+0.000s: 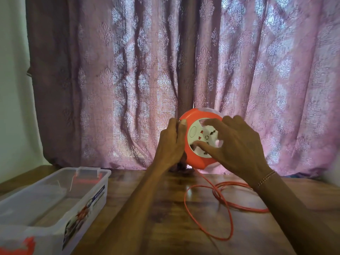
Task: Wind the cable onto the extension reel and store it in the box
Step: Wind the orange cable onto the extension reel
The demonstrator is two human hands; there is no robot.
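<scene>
A round orange extension reel [195, 157] with a white socket face is held upright above the wooden table, in front of the curtain. My left hand [170, 144] grips its left rim, fingers curled round the edge. Spread over the white socket face is my right hand [237, 144], its fingertips pressing on the centre part. An orange cable [228, 208] hangs from the reel's bottom and lies in loose loops on the table to the right. A clear plastic box [55, 205] with orange clips stands open at the lower left.
The wooden table [165, 218] stretches from the curtain toward me. A pink patterned curtain [128, 80] hangs right behind the reel. A pale wall is at the far left.
</scene>
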